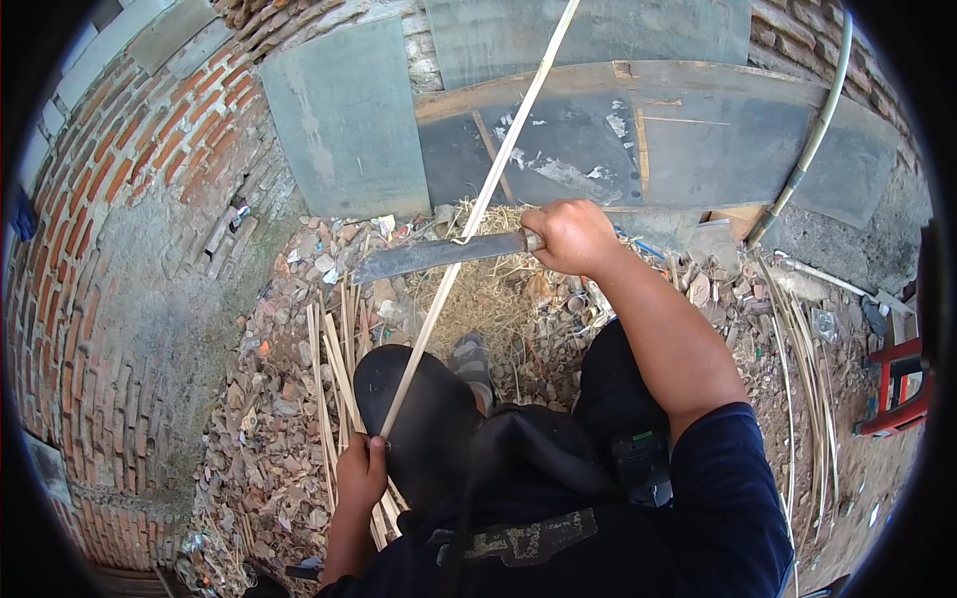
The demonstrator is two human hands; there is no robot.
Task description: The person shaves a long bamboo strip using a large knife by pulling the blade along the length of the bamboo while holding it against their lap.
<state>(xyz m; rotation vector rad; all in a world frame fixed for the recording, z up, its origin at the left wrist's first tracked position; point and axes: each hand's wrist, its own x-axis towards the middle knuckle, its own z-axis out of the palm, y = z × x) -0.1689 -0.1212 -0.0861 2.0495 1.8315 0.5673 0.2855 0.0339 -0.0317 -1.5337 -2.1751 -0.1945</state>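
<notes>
- Dark shirt (623, 558) nearest, dark trousers (434, 424) just beyond; wearer low to the ground, knees apart.
- Pale strip (515, 130), probably split bamboo: runs on a slant from the left knee to the far edge, between the knees and the far panels.
- Left grip (362, 473) closed on the strip's near end, thumb uppermost, beside the left knee.
- Right grip (573, 236) clamped round the handle of a long knife (429, 259). Blade lies crosswise against the strip, tip to the left; a sliver curls at the crossing. Depth of bite: cannot tell.
- Handling, by judgement: strip light, springy lengthwise, apt to splinter; edges likely sharp. Best held flat near the end, clear of the blade. Knife heavier, rigid; handle only.
- More strips (337, 364) under and beside the left forearm; another bundle (822, 409) lies on the right.
- Ground (254, 399): uneven rubble, litter, straw-like shavings (488, 299) beyond the knees.
- Surrounds: worn brick wall (110, 189) left; grey panels (344, 120) far; pole (812, 149) leaning far right; red frame (897, 351) at the right edge, kind unclear.
</notes>
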